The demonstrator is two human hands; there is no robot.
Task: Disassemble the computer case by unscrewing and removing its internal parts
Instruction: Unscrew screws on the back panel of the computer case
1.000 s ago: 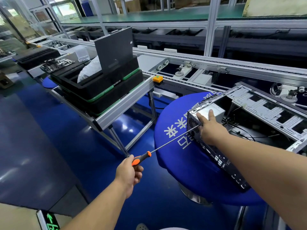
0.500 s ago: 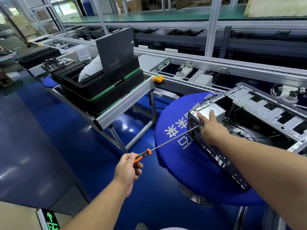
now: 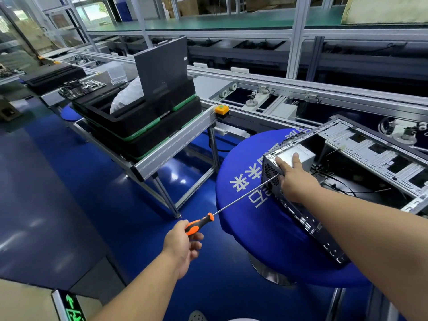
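The fingers (image 3: 194, 237) of the left hand (image 3: 181, 245) are curled round the orange and black handle of a long screwdriver (image 3: 222, 210), well to the left of the computer case (image 3: 301, 218). Its thin shaft runs up and right until the tip meets the vented rear panel of the case, just beside the right hand (image 3: 295, 181). That hand lies flat over the case's near top corner, fingers straight and spread, thumb and forefinger resting on the silver power supply (image 3: 301, 152) inside. The open case lies on its side on a round blue surface (image 3: 250, 205), with loose black cables (image 3: 335, 181) right of the hand.
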